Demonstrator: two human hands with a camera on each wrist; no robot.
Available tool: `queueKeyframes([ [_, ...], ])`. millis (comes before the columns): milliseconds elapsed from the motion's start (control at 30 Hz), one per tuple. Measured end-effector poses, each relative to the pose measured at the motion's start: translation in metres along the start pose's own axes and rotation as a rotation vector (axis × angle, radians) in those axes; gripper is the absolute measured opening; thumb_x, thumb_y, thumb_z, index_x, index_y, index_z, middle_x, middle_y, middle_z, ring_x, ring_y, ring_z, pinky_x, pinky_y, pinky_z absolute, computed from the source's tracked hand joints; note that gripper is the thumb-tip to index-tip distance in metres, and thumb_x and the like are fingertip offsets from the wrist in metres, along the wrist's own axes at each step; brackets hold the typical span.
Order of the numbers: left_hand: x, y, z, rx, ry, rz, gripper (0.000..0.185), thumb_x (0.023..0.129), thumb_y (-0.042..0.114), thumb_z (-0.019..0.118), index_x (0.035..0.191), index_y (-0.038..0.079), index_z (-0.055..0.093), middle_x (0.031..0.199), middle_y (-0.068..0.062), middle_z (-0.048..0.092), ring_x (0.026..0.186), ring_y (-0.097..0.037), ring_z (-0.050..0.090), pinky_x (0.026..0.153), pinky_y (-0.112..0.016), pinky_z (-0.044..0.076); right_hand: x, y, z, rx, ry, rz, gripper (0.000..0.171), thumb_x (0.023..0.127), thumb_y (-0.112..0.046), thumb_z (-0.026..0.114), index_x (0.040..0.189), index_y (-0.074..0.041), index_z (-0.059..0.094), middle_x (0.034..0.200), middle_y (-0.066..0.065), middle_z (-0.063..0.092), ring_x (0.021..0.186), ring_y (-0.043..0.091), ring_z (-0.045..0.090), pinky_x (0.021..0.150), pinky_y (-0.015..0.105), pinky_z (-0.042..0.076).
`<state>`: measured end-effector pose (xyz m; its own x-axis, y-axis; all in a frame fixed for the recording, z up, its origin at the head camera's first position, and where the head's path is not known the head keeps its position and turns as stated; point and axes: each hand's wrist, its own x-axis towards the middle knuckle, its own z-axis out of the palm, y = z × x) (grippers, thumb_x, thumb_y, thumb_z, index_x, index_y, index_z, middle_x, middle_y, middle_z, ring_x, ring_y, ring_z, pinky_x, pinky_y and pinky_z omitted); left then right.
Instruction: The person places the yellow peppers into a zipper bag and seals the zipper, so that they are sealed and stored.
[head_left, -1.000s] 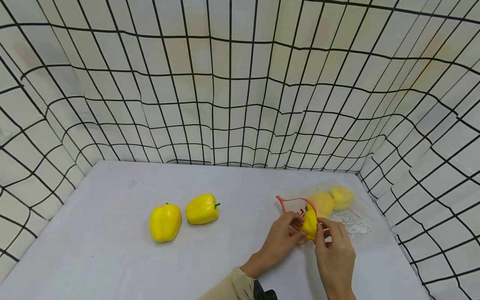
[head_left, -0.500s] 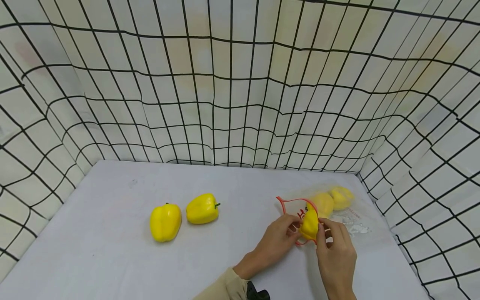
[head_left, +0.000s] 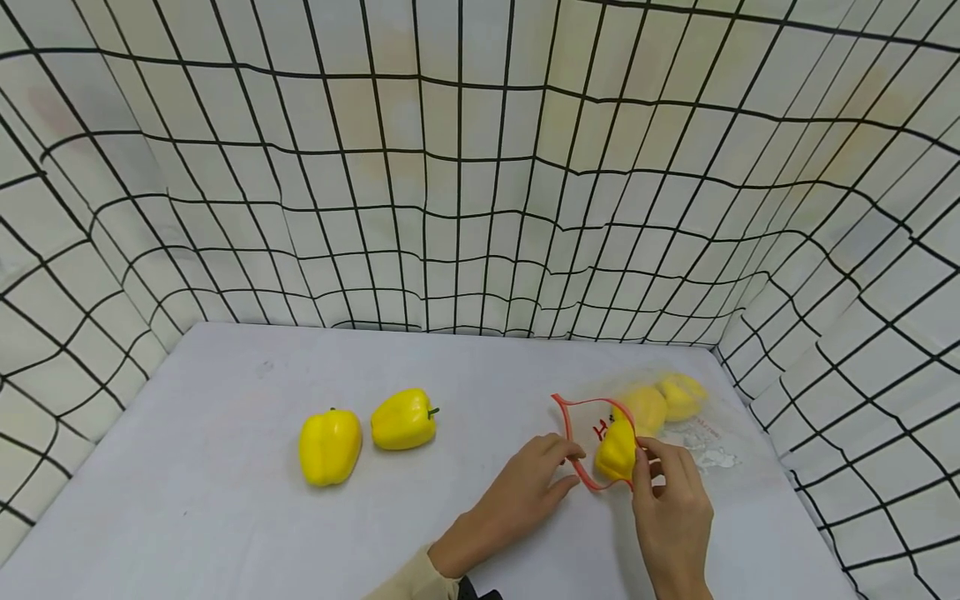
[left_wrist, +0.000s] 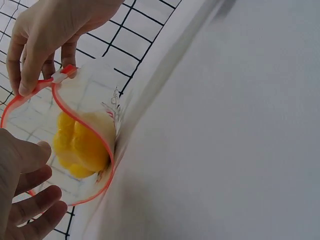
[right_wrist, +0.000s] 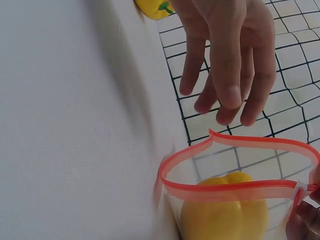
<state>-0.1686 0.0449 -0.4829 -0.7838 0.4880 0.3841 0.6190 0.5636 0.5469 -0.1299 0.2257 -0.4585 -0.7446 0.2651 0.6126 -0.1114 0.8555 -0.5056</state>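
A clear zip bag with a red-orange rim [head_left: 564, 410] lies on its side at the table's right, its mouth gaping. Just inside the mouth is a yellow bell pepper [head_left: 615, 452], also visible through the plastic in the left wrist view. Two more yellow rounded things [head_left: 645, 408] sit deeper in the bag. My right hand [head_left: 675, 510] pinches the rim at its right side, near a white slider [right_wrist: 300, 192]. My left hand [head_left: 517, 490] is left of the mouth with fingers extended and holds nothing; the right wrist view shows a gap between its fingertips and the rim.
Two loose yellow bell peppers, one upright [head_left: 330, 447] and one on its side [head_left: 405, 419], are on the white table [head_left: 225, 533] at left. A black wire grid [head_left: 457, 208] over white sheeting stands behind and along both sides.
My left fingers have come off the yellow bell pepper, and the hand has drawn back leftward, out of the bag's mouth. My right hand has kept its pinch on the rim.
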Motion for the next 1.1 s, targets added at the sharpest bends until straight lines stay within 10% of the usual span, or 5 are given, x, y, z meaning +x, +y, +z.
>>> queueKeyframes([
  [633, -0.033, -0.018, -0.051, 0.547, 0.052, 0.099, 0.047, 0.093, 0.034, 0.066, 0.136, 0.021, 0.052, 0.132, 0.004, 0.058, 0.123, -0.018, 0.052, 0.101, -0.038, 0.046, -0.001, 0.004, 0.002, 0.031, 0.010, -0.031, 0.020, 0.086, -0.007, 0.074, 0.105, -0.013, 0.070, 0.094, 0.001, 0.066, 0.070, 0.006, 0.055, 0.055, 0.005, 0.041],
  [1100, -0.049, -0.040, -0.081, 0.698, 0.107, 0.018, 0.057, 0.093, 0.038, 0.065, 0.140, 0.012, 0.048, 0.137, -0.005, 0.057, 0.125, -0.026, 0.053, 0.105, -0.047, 0.041, -0.001, 0.004, 0.002, 0.026, 0.005, -0.028, 0.022, 0.084, -0.005, 0.075, 0.105, -0.012, 0.070, 0.094, 0.001, 0.066, 0.069, 0.007, 0.056, 0.055, 0.005, 0.042],
])
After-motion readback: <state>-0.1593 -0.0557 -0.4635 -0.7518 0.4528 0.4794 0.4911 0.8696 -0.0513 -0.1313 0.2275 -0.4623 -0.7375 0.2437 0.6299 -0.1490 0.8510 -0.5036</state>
